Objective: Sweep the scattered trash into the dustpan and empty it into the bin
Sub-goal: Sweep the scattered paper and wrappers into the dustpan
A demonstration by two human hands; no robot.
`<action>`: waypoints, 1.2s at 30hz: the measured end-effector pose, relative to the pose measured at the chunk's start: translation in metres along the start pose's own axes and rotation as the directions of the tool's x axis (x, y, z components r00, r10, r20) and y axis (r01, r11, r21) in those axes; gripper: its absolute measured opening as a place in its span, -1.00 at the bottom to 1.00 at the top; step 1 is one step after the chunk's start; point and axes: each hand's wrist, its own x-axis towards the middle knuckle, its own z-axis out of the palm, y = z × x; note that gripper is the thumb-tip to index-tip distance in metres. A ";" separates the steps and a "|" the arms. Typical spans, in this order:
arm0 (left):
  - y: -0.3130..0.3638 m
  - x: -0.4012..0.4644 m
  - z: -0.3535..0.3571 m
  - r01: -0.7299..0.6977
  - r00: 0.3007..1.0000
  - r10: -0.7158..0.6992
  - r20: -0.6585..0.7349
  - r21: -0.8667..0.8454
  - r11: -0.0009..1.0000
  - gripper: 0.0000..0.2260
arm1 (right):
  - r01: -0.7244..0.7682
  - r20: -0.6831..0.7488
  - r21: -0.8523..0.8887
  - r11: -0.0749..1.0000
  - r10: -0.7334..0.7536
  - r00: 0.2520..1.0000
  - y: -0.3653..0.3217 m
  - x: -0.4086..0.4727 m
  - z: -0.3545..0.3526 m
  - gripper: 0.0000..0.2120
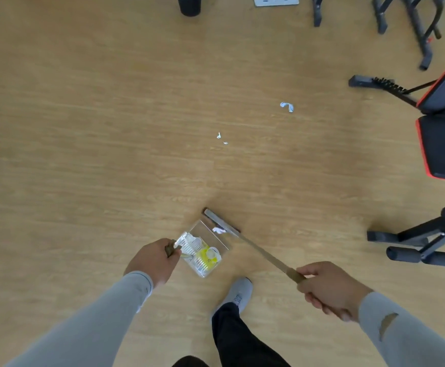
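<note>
My left hand [152, 260] grips the brown handle of a clear dustpan [202, 250] resting on the wood floor, holding white and yellow trash at its back. My right hand [329, 290] grips the long broom handle [263, 254]. The flat grey broom head [220, 221] lies along the pan's open mouth, with one white paper scrap [218, 230] just inside the lip. Farther out on the floor lie two tiny white scraps [221, 138] and a bigger crumpled white piece [287, 106].
A black and red workout bench [443, 144] with black legs fills the right side. More black frame legs [411, 25] stand at the top right. A black round bin [189, 5] sits at the top edge. My grey-socked foot [238, 292] is just behind the pan.
</note>
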 end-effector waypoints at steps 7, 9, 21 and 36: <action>0.015 0.001 -0.042 -0.032 0.999 0.033 0.022 -0.054 0.998 -0.80 | 0.063 -0.061 0.227 0.972 -0.051 0.997 -0.028 -0.022 -0.040 -0.67; 0.021 0.009 -0.060 -0.048 0.999 0.049 0.008 -0.110 0.993 -0.82 | 0.107 -0.125 0.263 0.959 -0.077 0.989 -0.055 -0.019 -0.043 -0.73; 0.078 0.160 -0.206 -0.175 0.985 0.172 -0.028 -0.144 0.974 -0.82 | 0.163 -0.312 0.383 0.909 -0.039 0.949 -0.239 0.033 -0.045 -0.74; 0.154 0.384 -0.297 -0.179 0.984 0.178 0.028 0.022 0.984 -0.81 | -0.031 -0.309 0.072 0.997 0.051 0.950 -0.477 0.186 -0.051 -0.71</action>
